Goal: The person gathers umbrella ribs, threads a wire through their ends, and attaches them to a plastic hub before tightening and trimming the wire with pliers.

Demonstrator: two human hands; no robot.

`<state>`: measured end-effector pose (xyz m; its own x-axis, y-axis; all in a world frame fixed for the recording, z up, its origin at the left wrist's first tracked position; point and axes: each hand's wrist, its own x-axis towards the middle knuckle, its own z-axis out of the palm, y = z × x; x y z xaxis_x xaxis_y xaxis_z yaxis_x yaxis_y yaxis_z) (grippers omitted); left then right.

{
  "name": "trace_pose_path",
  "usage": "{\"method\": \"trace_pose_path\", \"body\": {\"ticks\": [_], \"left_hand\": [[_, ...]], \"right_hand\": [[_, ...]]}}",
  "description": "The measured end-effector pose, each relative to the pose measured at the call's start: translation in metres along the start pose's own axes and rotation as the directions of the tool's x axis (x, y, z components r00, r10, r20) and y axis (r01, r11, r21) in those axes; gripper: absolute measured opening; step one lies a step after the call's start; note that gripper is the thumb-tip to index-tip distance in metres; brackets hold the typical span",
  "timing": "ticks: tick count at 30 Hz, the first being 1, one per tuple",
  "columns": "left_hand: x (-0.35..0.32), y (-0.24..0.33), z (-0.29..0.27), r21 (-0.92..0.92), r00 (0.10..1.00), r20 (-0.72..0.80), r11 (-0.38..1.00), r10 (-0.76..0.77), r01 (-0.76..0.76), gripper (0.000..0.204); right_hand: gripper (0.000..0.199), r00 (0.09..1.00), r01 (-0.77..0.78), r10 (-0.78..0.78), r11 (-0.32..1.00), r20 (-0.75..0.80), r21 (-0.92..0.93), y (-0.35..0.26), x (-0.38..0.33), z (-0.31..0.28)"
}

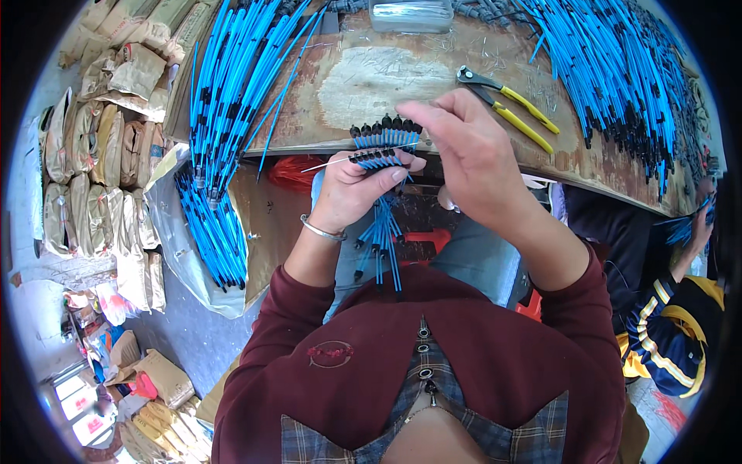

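Observation:
My left hand (349, 192), a metal bangle at its wrist, is closed round a bundle of thin blue tubes with black ends (380, 228). The black ends stand fanned in rows above its fingers, and the tubes hang below toward my lap. A thin metal rod (325, 165) sticks out leftward from the bundle. Over the fanned ends is my right hand (479, 155), fingers bent, a fingertip at the right side of the black ends. Whatever it may pinch is hidden. Pliers with yellow handles (522, 124) lie on the wooden table (309, 116) beyond that hand.
Heaps of blue tubes lie at the table's left (239, 77) and right (610, 69). A clear plastic tub (411, 15) stands at the back. More tubes fill a lined box (205, 240) at left. Paper packs (85, 209) are stacked beyond. Another person's hand (702, 224) holds tubes at far right.

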<state>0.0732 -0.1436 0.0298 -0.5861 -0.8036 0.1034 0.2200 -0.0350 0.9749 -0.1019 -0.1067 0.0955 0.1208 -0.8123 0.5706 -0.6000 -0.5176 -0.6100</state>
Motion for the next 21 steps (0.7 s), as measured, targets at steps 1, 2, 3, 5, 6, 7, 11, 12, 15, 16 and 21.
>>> {"method": "trace_pose_path", "body": {"ticks": [1, 2, 3, 5, 6, 7, 11, 12, 15, 16, 21], "left_hand": [[0.0, -0.001, -0.001, -0.009, 1.0, 0.004, 1.0, -0.009, 0.009, 0.018], [0.0, -0.002, -0.002, -0.019, 1.0, 0.007, 1.0, -0.018, 0.019, 0.018], [0.0, -0.002, -0.002, -0.019, 1.0, 0.006, 1.0, -0.021, 0.021, 0.018], [0.0, -0.003, -0.002, -0.066, 1.0, 0.01, 0.998, -0.01, 0.011, 0.018], [0.0, -0.003, -0.002, -0.089, 1.0, 0.013, 0.996, -0.005, 0.006, 0.018], [0.0, -0.004, -0.002, -0.089, 1.0, 0.012, 0.996, -0.006, 0.007, 0.018], [0.0, -0.003, -0.004, -0.079, 1.0, 0.022, 0.997, -0.01, 0.012, 0.018], [0.0, -0.003, -0.004, -0.077, 1.0, 0.023, 0.997, -0.011, 0.012, 0.018], [0.0, -0.004, -0.004, -0.07, 1.0, 0.024, 0.997, -0.013, 0.014, 0.018], [0.0, -0.003, -0.005, -0.065, 1.0, 0.026, 0.998, -0.011, 0.013, 0.018], [0.002, -0.003, -0.006, -0.051, 0.999, 0.052, 0.999, 0.01, -0.008, 0.018]], "right_hand": [[0.034, 1.0, -0.017, 0.017, 1.0, 0.019, 0.026, 0.001, 0.001, -0.001], [0.034, 0.999, -0.035, 0.033, 0.998, 0.04, 0.052, 0.002, 0.002, -0.003], [0.033, 0.997, -0.053, 0.048, 0.996, 0.06, 0.077, 0.003, 0.002, -0.004], [0.033, 0.995, -0.056, 0.049, 0.996, 0.087, 0.071, 0.005, 0.003, -0.007], [0.032, 0.992, -0.057, 0.049, 0.996, 0.112, 0.063, 0.005, 0.004, -0.009], [0.032, 0.989, -0.057, 0.048, 0.997, 0.137, 0.056, 0.006, 0.005, -0.01], [0.032, 0.983, -0.012, 0.007, 1.0, 0.182, 0.029, 0.007, 0.007, -0.015], [0.032, 0.983, -0.014, 0.008, 0.999, 0.182, 0.029, 0.007, 0.008, -0.015], [0.031, 0.98, -0.004, -0.008, 0.998, 0.197, 0.058, 0.008, 0.011, -0.015], [0.031, 0.981, -0.005, -0.007, 0.998, 0.196, 0.06, 0.008, 0.011, -0.014], [0.026, 0.983, -0.005, -0.024, 0.987, 0.183, 0.159, 0.011, 0.011, -0.01]]}}
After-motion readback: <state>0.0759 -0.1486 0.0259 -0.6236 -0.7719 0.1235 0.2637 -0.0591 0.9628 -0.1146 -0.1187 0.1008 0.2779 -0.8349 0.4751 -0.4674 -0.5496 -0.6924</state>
